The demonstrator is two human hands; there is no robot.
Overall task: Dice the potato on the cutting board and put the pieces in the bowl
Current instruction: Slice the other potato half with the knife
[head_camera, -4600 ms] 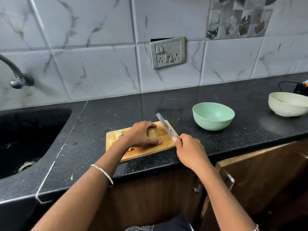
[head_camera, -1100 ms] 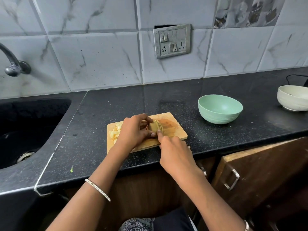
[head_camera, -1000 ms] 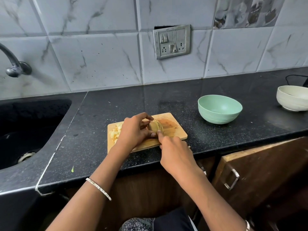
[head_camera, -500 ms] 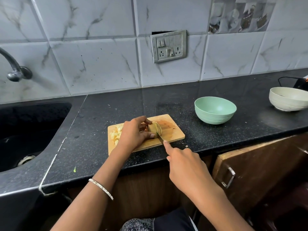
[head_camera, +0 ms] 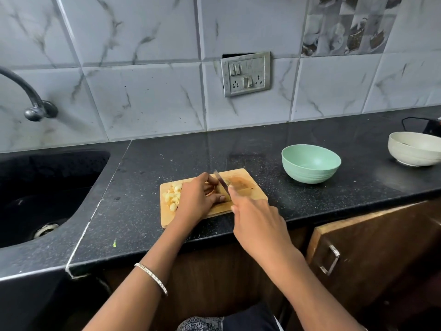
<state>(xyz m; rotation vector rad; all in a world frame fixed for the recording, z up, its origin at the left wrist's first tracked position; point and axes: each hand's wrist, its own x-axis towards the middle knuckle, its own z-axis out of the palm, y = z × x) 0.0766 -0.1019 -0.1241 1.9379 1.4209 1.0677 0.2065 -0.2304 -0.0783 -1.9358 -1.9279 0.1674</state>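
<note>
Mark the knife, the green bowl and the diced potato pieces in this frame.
knife [head_camera: 221, 182]: head view, middle of the visible blade.
green bowl [head_camera: 310, 175]: head view, front outer wall.
diced potato pieces [head_camera: 173, 196]: head view, centre of the pile.

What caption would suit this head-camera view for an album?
Left hand steadies potato on board, right hand slices with knife; green bowl empty.

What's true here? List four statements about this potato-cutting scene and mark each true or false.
1. The green bowl holds the diced pieces. False: it is empty; they lie on the cutting board's left end.
2. The right hand grips the knife. True.
3. The left hand holds the potato on the board. True.
4. The cream bowl stands beside the sink. False: it stands at the counter's far right.
</note>
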